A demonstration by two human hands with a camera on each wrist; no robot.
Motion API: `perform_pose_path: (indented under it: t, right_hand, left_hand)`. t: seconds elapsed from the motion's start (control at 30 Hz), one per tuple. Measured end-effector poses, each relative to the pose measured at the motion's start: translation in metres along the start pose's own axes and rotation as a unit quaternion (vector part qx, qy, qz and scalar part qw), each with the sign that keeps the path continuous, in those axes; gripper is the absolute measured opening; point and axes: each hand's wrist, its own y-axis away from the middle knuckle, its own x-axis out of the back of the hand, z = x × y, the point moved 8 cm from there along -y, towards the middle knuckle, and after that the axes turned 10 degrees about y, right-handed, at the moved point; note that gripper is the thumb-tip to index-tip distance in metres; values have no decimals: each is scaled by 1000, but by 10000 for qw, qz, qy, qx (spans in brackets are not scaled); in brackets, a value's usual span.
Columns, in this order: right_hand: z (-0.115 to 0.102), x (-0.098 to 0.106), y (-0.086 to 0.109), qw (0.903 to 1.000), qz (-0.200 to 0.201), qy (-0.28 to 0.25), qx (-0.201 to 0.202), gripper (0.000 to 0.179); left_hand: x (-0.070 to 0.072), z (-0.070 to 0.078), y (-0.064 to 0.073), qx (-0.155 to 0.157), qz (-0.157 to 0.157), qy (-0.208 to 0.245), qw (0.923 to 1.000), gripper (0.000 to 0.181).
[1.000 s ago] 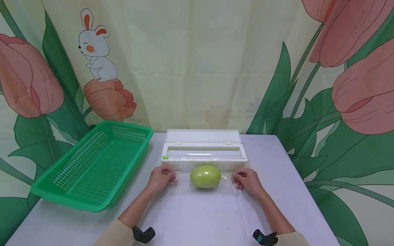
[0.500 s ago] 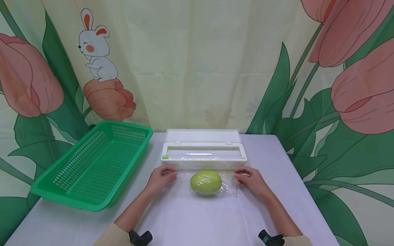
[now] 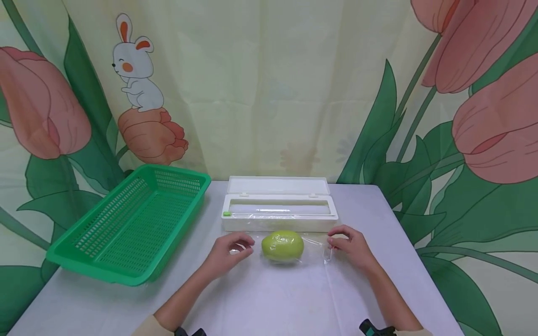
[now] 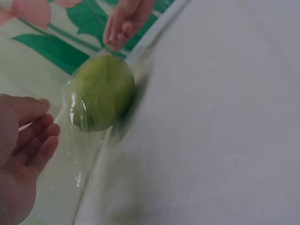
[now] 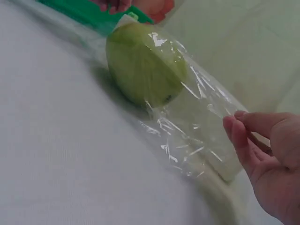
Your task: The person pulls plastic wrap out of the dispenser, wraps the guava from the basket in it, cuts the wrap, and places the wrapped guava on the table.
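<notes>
A smooth, oval green fruit [image 3: 282, 246] lies on the white tablecloth, wrapped in clear cling film [image 5: 197, 126]. The film reaches out past the fruit on the right, creased and shiny. Between finger and thumb my right hand [image 3: 352, 247] pinches the film's right end. To the left of the fruit is my left hand [image 3: 229, 254], its thumb and fingers parted with nothing between them; the left wrist view shows loose film [image 4: 77, 154] just beyond its fingertips. Right behind the fruit stands a white cling film dispenser [image 3: 279, 225], lid raised, the roll [image 3: 277, 209] showing inside.
A green plastic basket [image 3: 185, 224] with slotted sides stands on the left of the table. Behind the table hangs a curtain [image 3: 269, 93] printed with tulips and a rabbit. The dispenser's green slider [image 3: 227, 213] sits at its left end.
The fruit rolled toward me, then slightly back toward the dispenser. My left hand has let go of the film and parted its fingers. My right hand has shifted a little to the right.
</notes>
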Motion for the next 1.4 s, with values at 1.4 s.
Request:
perform_pose_path:
  t: [1.4]
  right_hand:
    - [-58, -85, 14, 9694, -171, 1266, 2097, 84]
  left_hand:
    - [-50, -12, -30, -85, -606, -2019, 9775, 81]
